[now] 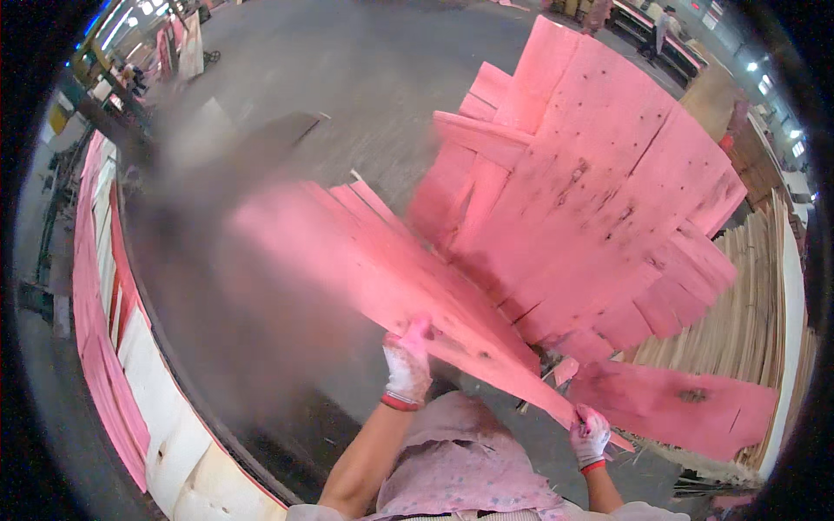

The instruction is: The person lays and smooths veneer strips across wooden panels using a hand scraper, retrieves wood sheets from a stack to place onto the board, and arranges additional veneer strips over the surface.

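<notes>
A long pink-stained wood veneer sheet [382, 291] slants across the middle of the head view, its near edge in both my hands. My left hand [408, 365], in a white glove with pink stains and a red cuff, is closed on that edge near its middle. At the sheet's right end my right hand [591, 434], gloved alike, pinches the corner. Just beyond lies a broad stack of pink veneer sheets [599, 191], with dark knots and cracks. A smear on the lens blurs the sheet's left end.
Right of me, a pink veneer piece [686, 406] lies against a tall stack of pale veneer [747, 304]. Along the left runs a curved-looking edge with white sheets [165, 408] and pink strips [104, 330]. Grey concrete floor [347, 69] stretches beyond; another person [665, 30] is far off at upper right.
</notes>
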`<state>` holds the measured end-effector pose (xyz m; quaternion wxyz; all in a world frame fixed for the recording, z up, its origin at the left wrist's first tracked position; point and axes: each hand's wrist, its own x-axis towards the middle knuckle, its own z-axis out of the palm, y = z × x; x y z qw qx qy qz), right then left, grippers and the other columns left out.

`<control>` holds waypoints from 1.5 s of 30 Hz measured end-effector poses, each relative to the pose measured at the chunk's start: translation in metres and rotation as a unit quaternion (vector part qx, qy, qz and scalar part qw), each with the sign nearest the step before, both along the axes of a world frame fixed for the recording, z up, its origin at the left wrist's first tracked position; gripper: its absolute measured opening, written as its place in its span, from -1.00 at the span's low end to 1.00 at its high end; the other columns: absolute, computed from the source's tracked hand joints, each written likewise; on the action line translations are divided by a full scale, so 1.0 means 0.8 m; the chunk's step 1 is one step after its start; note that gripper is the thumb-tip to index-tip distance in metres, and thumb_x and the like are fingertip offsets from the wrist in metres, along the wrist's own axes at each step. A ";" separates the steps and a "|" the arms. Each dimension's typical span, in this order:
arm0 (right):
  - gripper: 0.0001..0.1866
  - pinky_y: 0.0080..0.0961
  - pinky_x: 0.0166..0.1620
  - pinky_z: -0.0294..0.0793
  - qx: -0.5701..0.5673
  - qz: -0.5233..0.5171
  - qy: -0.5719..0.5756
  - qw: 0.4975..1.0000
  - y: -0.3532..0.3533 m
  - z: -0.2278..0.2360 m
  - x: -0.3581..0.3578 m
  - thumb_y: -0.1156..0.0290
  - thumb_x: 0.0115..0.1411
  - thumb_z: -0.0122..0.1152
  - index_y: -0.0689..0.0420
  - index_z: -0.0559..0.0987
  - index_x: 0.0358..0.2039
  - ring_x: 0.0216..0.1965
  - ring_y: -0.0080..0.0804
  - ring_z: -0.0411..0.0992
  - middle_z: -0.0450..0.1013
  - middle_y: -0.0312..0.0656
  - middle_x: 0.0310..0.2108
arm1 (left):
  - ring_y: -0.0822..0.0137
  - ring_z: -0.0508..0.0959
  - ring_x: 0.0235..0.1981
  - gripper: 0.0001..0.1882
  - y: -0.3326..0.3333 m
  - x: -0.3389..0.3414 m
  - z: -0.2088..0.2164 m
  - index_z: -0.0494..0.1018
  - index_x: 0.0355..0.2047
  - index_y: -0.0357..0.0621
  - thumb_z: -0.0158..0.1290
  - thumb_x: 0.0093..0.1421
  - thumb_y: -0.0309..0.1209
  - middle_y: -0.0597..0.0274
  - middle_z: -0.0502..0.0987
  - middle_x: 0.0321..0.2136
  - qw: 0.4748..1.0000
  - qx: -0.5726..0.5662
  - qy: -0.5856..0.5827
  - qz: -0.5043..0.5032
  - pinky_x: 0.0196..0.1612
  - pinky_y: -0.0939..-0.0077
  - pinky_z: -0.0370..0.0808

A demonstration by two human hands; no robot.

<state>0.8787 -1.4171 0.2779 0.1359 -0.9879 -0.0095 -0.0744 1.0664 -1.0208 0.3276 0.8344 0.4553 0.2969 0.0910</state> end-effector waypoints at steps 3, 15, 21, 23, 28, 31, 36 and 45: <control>-0.65 -0.21 -0.07 0.38 0.015 0.065 -0.025 0.997 0.055 0.026 0.057 0.40 -0.08 0.26 0.02 0.57 -0.19 -0.18 -0.10 0.45 0.52 -0.15 -0.23 | 0.48 0.42 -0.49 -0.86 0.053 0.000 0.043 0.50 -0.49 -0.17 0.14 0.16 -0.38 0.38 0.45 -0.54 0.997 0.063 0.018 0.038 -0.38 0.49 0.41; -0.60 -0.40 -0.01 0.42 0.193 0.416 -0.013 0.888 0.302 0.059 0.185 0.51 0.13 0.20 0.24 0.48 0.01 -0.09 -0.28 0.43 0.49 -0.07 -0.07 | 0.59 0.40 -0.55 -0.81 0.315 -0.175 0.175 0.56 -0.53 -0.17 0.13 0.20 -0.38 0.46 0.49 -0.60 0.929 0.192 0.011 0.316 -0.46 0.60 0.33; -0.60 -0.19 0.09 0.35 0.179 0.559 -0.101 0.803 0.521 0.088 0.146 0.60 0.02 0.16 0.24 0.52 -0.05 0.03 -0.06 0.40 0.50 -0.06 -0.06 | 0.53 0.41 -0.48 -0.75 0.415 -0.416 0.260 0.50 -0.46 -0.24 0.10 0.22 -0.28 0.36 0.48 -0.50 0.785 0.339 -0.066 0.515 -0.40 0.58 0.36; -0.60 -0.19 0.09 0.36 0.203 0.596 -0.130 0.766 0.609 0.112 0.111 0.61 0.01 0.15 0.23 0.52 -0.06 0.01 -0.06 0.41 0.51 -0.06 -0.07 | 0.49 0.40 -0.47 -0.74 0.442 -0.499 0.280 0.49 -0.45 -0.21 0.07 0.23 -0.25 0.32 0.43 -0.52 0.740 0.381 -0.126 0.540 -0.38 0.50 0.38; -0.64 -0.23 0.02 0.41 0.320 0.740 -0.216 0.551 0.870 0.182 -0.064 0.61 -0.06 0.13 0.19 0.55 -0.17 -0.06 -0.06 0.49 0.52 -0.09 -0.10 | 0.29 0.47 -0.15 -0.49 0.487 -0.808 0.287 0.40 0.03 -0.39 -0.14 0.34 -0.15 0.12 0.50 -0.13 0.464 0.462 0.112 0.747 -0.03 0.39 0.40; -0.54 -0.14 0.02 0.42 0.321 0.806 -0.208 0.453 1.010 0.193 -0.209 0.49 -0.15 0.21 0.10 0.46 -0.12 -0.01 -0.07 0.45 0.48 -0.14 -0.06 | 0.20 0.40 0.06 -0.49 0.495 -1.016 0.249 0.36 0.08 -0.30 -0.05 0.28 -0.14 0.08 0.44 0.02 0.527 0.376 -0.224 0.728 0.11 0.19 0.36; -0.42 -0.18 0.04 0.36 0.200 0.886 -0.222 0.355 1.219 0.145 -0.425 0.36 -0.17 0.27 0.07 0.43 -0.02 0.12 -0.17 0.33 0.40 -0.17 0.03 | 0.27 0.44 -0.04 -0.53 0.498 -1.220 0.098 0.36 0.08 -0.20 -0.07 0.25 -0.18 0.14 0.47 -0.10 0.487 0.367 -0.181 0.772 0.03 0.32 0.42; -0.44 -0.34 -0.18 0.46 0.029 0.873 0.234 0.427 1.269 0.006 -0.655 0.12 0.01 0.36 0.10 0.45 -0.02 -0.21 -0.26 0.48 0.47 -0.17 -0.26 | 0.44 0.50 -0.31 -0.74 0.482 -1.299 -0.192 0.44 -0.14 -0.05 -0.04 0.24 -0.21 0.33 0.52 -0.29 0.336 -0.042 -0.188 0.922 -0.39 0.62 0.50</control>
